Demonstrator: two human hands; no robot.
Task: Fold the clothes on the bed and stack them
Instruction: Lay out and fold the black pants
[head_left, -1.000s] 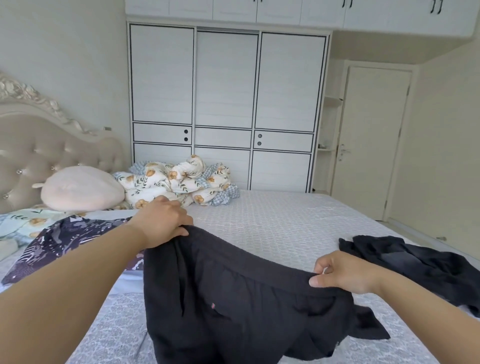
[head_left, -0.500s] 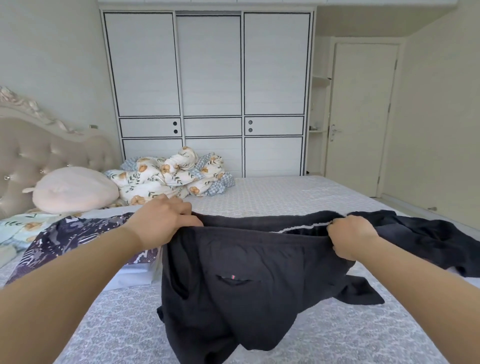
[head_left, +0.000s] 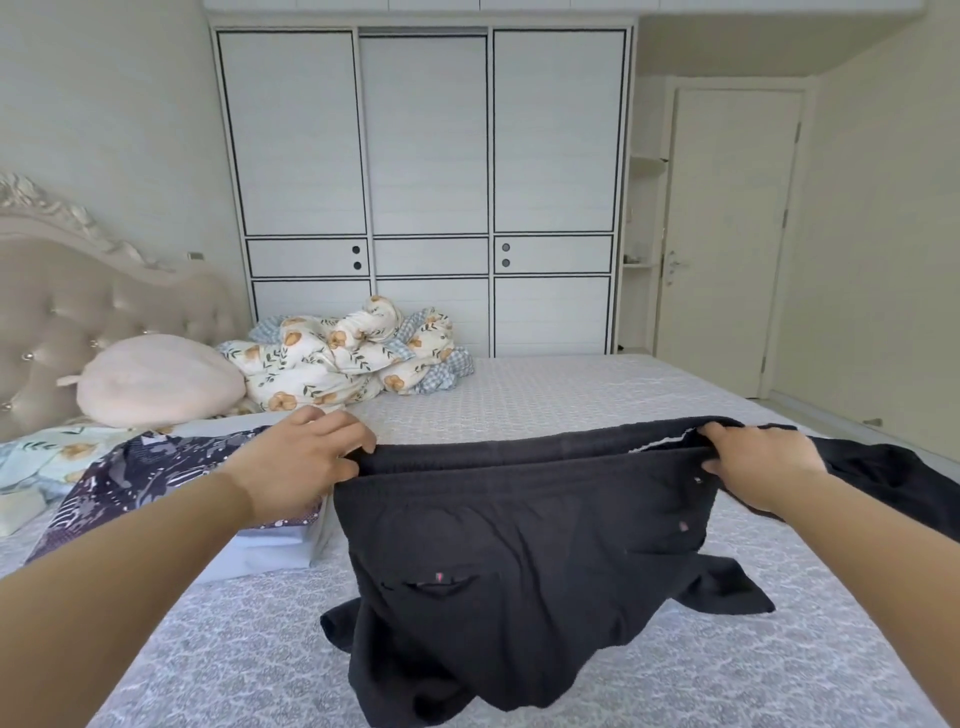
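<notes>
A pair of black shorts (head_left: 519, 561) hangs stretched by its waistband above the bed (head_left: 545, 395). My left hand (head_left: 301, 457) pinches the waistband's left end. At the right end my right hand (head_left: 753, 457) grips it, fingers curled over the edge. The legs droop onto the grey patterned sheet. A back pocket with a small pink tag faces me. Another black garment (head_left: 904, 478) lies crumpled behind my right wrist. To the left sits a folded stack topped by a dark purple patterned garment (head_left: 156, 473).
A pink round cushion (head_left: 161, 379) and a bunched floral duvet (head_left: 343, 358) lie at the head of the bed by the tufted headboard (head_left: 104, 306). A white wardrobe (head_left: 426, 182) stands behind, with a closed door (head_left: 727, 234) to the right.
Both hands have lifted the shorts and moved apart, pulling the waistband taut and level. The right hand has shifted further right, over the other black garment.
</notes>
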